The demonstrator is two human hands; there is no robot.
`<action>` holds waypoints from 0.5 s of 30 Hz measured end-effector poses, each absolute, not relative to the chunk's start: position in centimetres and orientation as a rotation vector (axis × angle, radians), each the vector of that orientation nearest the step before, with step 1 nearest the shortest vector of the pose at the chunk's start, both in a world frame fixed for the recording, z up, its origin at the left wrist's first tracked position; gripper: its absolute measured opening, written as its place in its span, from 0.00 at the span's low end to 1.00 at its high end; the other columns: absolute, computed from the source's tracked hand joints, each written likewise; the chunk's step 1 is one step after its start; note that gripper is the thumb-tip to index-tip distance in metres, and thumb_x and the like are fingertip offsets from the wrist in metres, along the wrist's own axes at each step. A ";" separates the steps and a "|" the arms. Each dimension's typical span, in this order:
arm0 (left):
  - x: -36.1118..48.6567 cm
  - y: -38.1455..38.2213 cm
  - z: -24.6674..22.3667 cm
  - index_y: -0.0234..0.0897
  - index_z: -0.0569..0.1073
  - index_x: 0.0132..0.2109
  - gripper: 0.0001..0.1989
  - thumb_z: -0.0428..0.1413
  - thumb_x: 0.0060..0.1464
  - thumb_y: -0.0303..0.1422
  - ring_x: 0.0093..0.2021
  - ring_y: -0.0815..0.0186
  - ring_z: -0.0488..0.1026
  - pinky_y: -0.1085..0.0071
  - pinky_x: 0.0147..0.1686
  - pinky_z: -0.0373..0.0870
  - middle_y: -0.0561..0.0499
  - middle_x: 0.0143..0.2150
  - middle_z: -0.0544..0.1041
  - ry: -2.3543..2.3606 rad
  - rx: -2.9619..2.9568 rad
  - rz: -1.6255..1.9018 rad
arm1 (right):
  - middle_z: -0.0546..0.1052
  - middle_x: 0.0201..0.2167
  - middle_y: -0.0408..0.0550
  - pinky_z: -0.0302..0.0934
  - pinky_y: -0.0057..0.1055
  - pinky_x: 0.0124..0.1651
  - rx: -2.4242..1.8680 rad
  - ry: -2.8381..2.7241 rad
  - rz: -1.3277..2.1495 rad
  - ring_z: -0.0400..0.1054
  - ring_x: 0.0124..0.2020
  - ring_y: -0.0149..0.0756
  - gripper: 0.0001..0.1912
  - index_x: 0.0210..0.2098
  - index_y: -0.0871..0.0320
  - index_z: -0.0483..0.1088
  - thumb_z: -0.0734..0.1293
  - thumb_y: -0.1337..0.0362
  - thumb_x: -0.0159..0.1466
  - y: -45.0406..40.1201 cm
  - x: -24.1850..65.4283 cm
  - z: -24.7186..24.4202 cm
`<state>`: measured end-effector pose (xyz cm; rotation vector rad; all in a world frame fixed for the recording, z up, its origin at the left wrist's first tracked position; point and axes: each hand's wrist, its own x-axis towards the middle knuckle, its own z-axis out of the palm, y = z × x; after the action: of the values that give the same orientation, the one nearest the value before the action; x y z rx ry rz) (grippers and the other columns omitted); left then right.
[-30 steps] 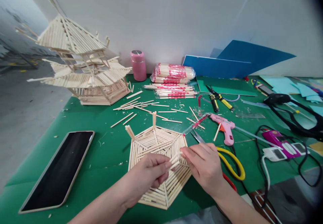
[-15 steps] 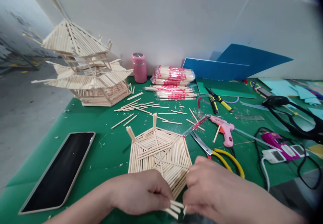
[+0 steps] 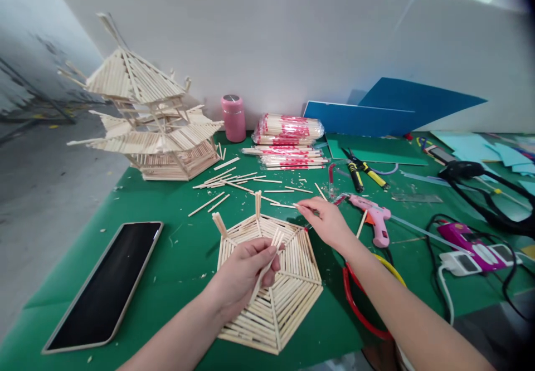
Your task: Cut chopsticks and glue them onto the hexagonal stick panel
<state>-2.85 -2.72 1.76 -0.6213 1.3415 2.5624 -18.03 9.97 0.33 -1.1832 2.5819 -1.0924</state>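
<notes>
My left hand (image 3: pixel 246 268) is closed round a small bunch of cut wooden sticks (image 3: pixel 267 265), held slanted above a many-sided panel (image 3: pixel 292 298) of sticks laid side by side. Two short stick bundles stand up from the panel's far and left corners. My right hand (image 3: pixel 324 223) reaches past the panel's far right edge, thumb and fingers pinching the right end of a thin wooden stick (image 3: pixel 283 205) low over the green table. Other loose sticks (image 3: pixel 221 179) lie scattered just beyond. Under my right forearm are scissors (image 3: pixel 355 304) with red and yellow handles, their blades hidden.
A stick-built pagoda (image 3: pixel 146 131) stands back left, beside a pink flask (image 3: pixel 233 118) and wrapped chopsticks (image 3: pixel 288 137). A phone (image 3: pixel 104 284) lies left. On the right are a pink glue gun (image 3: pixel 376 218), pliers (image 3: pixel 363 170), a purple power strip (image 3: pixel 468 245) and cables.
My left hand has lifted its sticks from the near edge to above the panel's middle. My right hand has left it and moved forward to a loose stick. The panel now looks turned.
</notes>
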 end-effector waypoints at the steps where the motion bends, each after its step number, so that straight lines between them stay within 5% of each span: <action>1: -2.8 -2.6 1.7 0.31 0.66 0.28 0.06 0.52 0.50 0.31 0.16 0.78 0.59 0.78 0.18 0.50 0.54 0.22 0.67 1.308 -0.625 2.581 | 0.72 0.30 0.45 0.59 0.32 0.38 -1.188 2.597 -1.079 0.66 0.34 0.34 0.10 0.36 0.54 0.71 0.59 0.62 0.60 9.4 -18.4 -0.1; 7: -2.8 -2.6 1.5 0.32 0.67 0.35 0.04 0.52 0.50 0.29 0.21 0.74 0.66 0.77 0.21 0.58 0.52 0.25 0.69 1.149 -0.666 2.667 | 0.67 0.43 0.54 0.52 0.45 0.46 -1.138 2.719 -1.114 0.58 0.47 0.46 0.15 0.45 0.55 0.67 0.60 0.63 0.58 8.4 -18.6 -0.1; 12: -3.1 -1.9 1.3 0.34 0.65 0.35 0.05 0.53 0.49 0.29 0.21 0.73 0.66 0.76 0.22 0.59 0.53 0.25 0.69 1.130 -0.696 2.695 | 0.72 0.36 0.46 0.62 0.28 0.37 -1.194 2.490 -1.190 0.67 0.36 0.32 0.13 0.43 0.55 0.66 0.56 0.61 0.61 9.8 -15.2 1.2; 15: -3.0 -1.3 1.4 0.33 0.65 0.33 0.04 0.51 0.50 0.31 0.16 0.76 0.60 0.77 0.18 0.53 0.54 0.23 0.67 1.291 -0.664 2.619 | 0.74 0.33 0.45 0.62 0.26 0.35 -1.156 2.313 -1.265 0.68 0.34 0.31 0.12 0.39 0.56 0.69 0.57 0.61 0.61 10.5 -13.2 1.7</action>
<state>-2.96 -1.26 1.42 -0.6640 1.2912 2.6186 -13.24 10.52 1.71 -1.1557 2.3133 -1.2652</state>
